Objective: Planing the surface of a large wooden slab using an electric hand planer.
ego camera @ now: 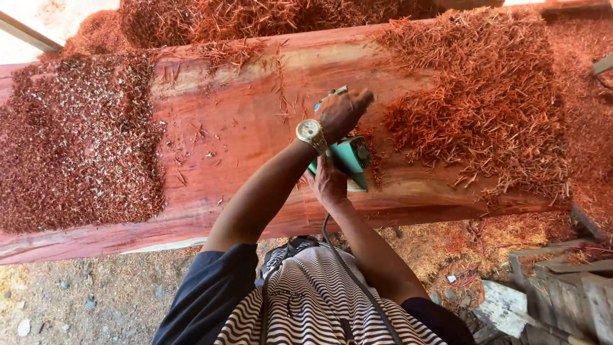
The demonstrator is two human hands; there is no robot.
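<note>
A teal electric hand planer [353, 155] rests on a long red wooden slab [242, 128]. My left hand [341, 112], with a gold watch on its wrist, is closed over the planer's front knob. My right hand [329, 182] grips the rear handle close to the slab's near edge. A black cord [348, 262] runs from the tool back toward my body. Thick red shavings [485, 96] lie just right of the planer and a finer heap [76, 140] covers the slab's left end.
More shavings [255, 16] are piled beyond the slab's far edge and on the ground [472, 249] at the right. Grey weathered wooden planks [568, 287] lie at the lower right. Gravelly dirt [76, 300] shows below the slab at the left.
</note>
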